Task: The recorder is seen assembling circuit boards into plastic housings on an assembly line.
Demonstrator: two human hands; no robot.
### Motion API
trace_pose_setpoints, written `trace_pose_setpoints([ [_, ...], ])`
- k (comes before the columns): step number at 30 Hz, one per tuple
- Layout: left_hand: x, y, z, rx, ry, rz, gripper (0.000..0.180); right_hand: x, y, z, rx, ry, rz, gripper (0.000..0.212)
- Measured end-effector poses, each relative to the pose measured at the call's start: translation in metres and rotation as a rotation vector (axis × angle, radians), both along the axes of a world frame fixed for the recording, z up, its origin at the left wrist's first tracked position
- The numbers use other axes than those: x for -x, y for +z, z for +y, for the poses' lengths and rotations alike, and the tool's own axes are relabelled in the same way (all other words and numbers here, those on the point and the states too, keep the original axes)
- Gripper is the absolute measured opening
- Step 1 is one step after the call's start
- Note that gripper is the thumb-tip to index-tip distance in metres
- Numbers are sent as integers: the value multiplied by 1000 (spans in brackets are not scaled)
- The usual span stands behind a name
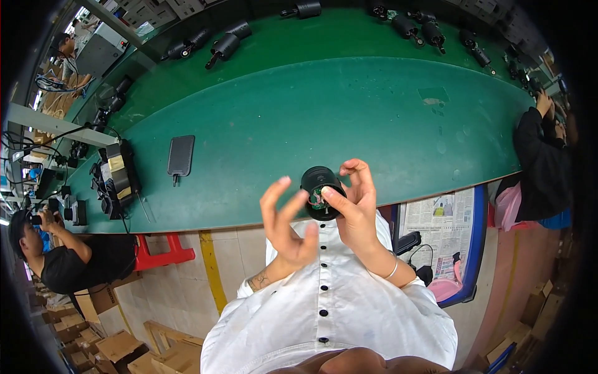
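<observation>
A black cylindrical housing [319, 177] is tilted toward me at the near edge of the green bench. Inside its open end a green circuit board [316, 198] shows, with thin wires on it. My right hand [355, 209] grips the housing, thumb on the rim by the board and fingers along the far side. Just left of the housing is my left hand [288, 224], its fingers spread and slightly blurred, with nothing visible in them. Whether a left fingertip touches the housing I cannot tell.
A black flat pouch [180, 156] lies on the bench [386, 112] at left, beside a black power unit [121, 177] with cables. Several black cylindrical units [227, 45] line the far strip. Co-workers sit at left [68, 255] and right [542, 162]. A blue-rimmed tray [476, 249] stands at lower right.
</observation>
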State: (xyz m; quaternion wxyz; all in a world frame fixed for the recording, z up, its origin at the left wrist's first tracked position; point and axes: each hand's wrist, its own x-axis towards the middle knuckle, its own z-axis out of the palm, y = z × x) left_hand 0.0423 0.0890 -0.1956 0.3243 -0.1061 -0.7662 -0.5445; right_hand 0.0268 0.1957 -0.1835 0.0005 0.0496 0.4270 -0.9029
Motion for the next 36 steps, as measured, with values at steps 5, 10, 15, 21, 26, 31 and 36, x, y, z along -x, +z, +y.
trace_pose_setpoints([
  [5,26,14,-9,-62,-215,-79,36,-4,2,0,87,105,-48,53],
  [10,23,12,-10,-106,-400,-158,33,-4,1,-2,174,178,-81,52],
  [15,16,10,-8,-160,-343,-143,32,-9,-7,-7,246,234,-100,50],
  [21,14,14,-10,-177,-288,-120,30,-12,2,-16,247,238,-106,46],
  [26,14,13,-11,-177,-275,-109,30,-12,3,-18,241,237,-121,46],
  [31,15,14,-12,-169,-271,-118,31,-12,2,-18,240,236,-106,45],
  [36,28,7,-13,-98,-274,-214,38,0,-3,-19,173,191,-137,39],
])
